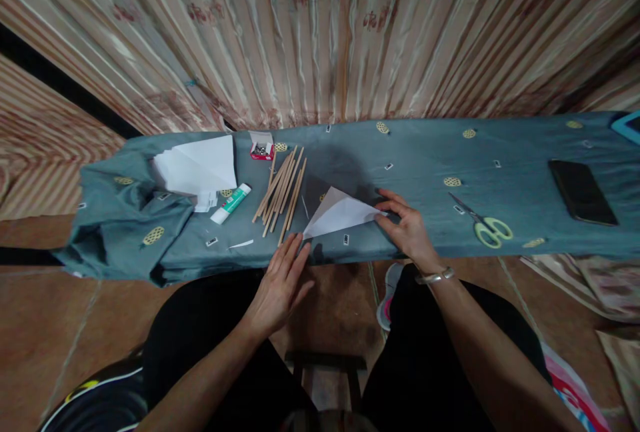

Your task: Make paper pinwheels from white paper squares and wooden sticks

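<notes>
A white sheet of paper (345,214), folded into a triangle, lies at the front of the cloth-covered table. My right hand (407,229) pinches its right corner between thumb and fingers, with the index finger reaching out above. At the paper's left corner, my left hand (283,279) rests with fingers stretched out and the thumb apart; whether the fingertips press on the corner, I cannot tell. Just left of the paper lie several thin wooden sticks (283,192) in a loose bundle. Scissors (486,224) with pale green handles lie to the right of my right hand.
Further left are a glue stick (231,203), a stack of white paper (205,164) and a small red-and-white box (262,147) of metal pieces. A black phone (583,192) lies at the right on the blue-green tablecloth (425,152). A pleated curtain (330,39) hangs behind.
</notes>
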The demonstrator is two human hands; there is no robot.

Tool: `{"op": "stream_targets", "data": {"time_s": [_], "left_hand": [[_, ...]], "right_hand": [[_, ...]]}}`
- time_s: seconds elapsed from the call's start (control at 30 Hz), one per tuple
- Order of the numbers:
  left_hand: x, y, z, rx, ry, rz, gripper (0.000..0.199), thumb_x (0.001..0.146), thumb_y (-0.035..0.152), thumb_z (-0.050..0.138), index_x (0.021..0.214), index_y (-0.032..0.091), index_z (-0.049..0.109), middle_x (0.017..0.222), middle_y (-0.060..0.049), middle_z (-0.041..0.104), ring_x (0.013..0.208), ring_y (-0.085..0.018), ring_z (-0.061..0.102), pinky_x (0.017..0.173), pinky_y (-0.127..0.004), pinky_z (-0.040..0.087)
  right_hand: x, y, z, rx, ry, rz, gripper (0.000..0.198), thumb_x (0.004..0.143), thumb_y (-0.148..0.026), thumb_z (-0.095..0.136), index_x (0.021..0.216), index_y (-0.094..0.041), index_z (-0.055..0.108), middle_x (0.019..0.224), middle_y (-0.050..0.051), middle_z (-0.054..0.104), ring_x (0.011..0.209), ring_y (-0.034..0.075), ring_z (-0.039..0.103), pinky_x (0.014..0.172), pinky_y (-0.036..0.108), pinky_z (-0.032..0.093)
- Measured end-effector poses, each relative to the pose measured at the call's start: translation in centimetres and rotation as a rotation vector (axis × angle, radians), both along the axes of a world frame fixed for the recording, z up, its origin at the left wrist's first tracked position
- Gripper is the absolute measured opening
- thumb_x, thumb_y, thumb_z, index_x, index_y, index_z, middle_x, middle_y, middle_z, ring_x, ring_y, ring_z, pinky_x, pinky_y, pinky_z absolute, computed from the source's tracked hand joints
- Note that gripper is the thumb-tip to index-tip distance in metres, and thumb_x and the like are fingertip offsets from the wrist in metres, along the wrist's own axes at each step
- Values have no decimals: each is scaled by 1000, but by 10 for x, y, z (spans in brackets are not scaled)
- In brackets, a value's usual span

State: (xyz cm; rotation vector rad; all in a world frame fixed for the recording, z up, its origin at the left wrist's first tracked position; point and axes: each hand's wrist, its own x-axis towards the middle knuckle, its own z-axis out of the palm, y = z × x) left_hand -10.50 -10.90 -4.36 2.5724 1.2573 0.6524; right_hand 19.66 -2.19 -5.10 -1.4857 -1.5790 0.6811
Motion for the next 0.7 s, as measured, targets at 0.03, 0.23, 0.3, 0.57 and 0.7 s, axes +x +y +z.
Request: {"op": "stream_targets", "data": {"time_s": [0.03,0.23,0.3,0.57,0.7], "left_hand": [[1,2,4,-21,-45,15,77,97,24,53,159,23,7,161,-20,27,152,-31,21,118,-55,33],[16,31,24,-234,-384,157,73,98,35,51,159,27,10,165,-14,19,152,-27,19,122,-48,26],[25,48,30,-326,-484,160,78,93,43,59,157,22,20,163,-16,26,151,-29,25,122,-49,26],[72,96,31,-913,-736,76,63,73,49,74,126,15,65,110,-12,75,97,-28,72,84,-39,56],[79,100,19,-837,-693,145,39,79,48,63,91,13,76,69,-2,70,64,-18,63,58,-26,45]], "right_hand": [[1,0,2,-12,44,-8,13,76,-31,65,82,-22,73,137,11,62,127,29,58,113,47,36],[8,-2,16,-60,329,-64,8,69,-28,72,74,-22,73,139,8,60,129,29,56,113,47,34],[10,-1,19,-88,438,-84,10,66,-28,76,74,-22,74,139,7,60,122,28,60,106,44,41],[15,6,34,-45,655,-150,13,61,-27,81,69,-23,73,128,5,68,117,25,61,97,37,48],[11,6,38,-70,738,-198,29,65,-32,82,92,-26,74,129,4,67,122,23,60,104,38,46]]}}
